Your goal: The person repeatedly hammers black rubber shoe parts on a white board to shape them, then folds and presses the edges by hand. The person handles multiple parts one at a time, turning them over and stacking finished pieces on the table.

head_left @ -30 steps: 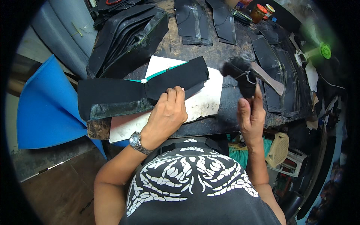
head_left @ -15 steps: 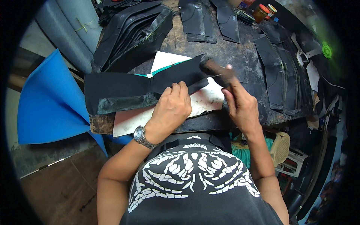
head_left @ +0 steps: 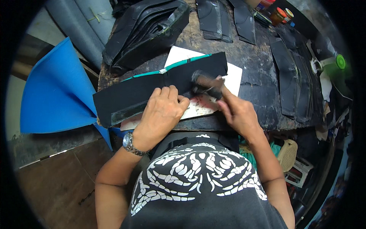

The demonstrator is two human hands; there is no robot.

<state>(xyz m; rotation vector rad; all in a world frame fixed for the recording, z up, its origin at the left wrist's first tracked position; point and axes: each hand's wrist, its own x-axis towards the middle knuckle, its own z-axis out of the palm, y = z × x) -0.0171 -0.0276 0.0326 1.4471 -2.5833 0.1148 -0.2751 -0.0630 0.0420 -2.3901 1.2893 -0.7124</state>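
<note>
Black fabric strip point(head_left: 152, 89) – teal edge; white sheet point(head_left: 232, 76); blue foam point(head_left: 53, 95).

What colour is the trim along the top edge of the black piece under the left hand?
Teal green trim, along the far edge of the black piece, seen in the head view.

A worn, dark worktop point(head_left: 251, 65) fills the upper middle of the frame. At its upper left lies a stack of black folded pieces point(head_left: 146, 28), edges fanned. Along the top edge, two flat black panels point(head_left: 225, 19) lie side by side. Toward the upper right stand small jars with orange lids point(head_left: 281, 14). On the right, long black strips point(head_left: 295, 82) lie overlapped, with a round green lid point(head_left: 340, 61) beyond them. At the left, a curled blue foam sheet point(head_left: 53, 95) leans beside the worktop, grey rolls point(head_left: 82, 23) above it. A beige plastic basket point(head_left: 288, 152) sits lower right, over brown floor tiles point(head_left: 53, 183) lower left.
</note>
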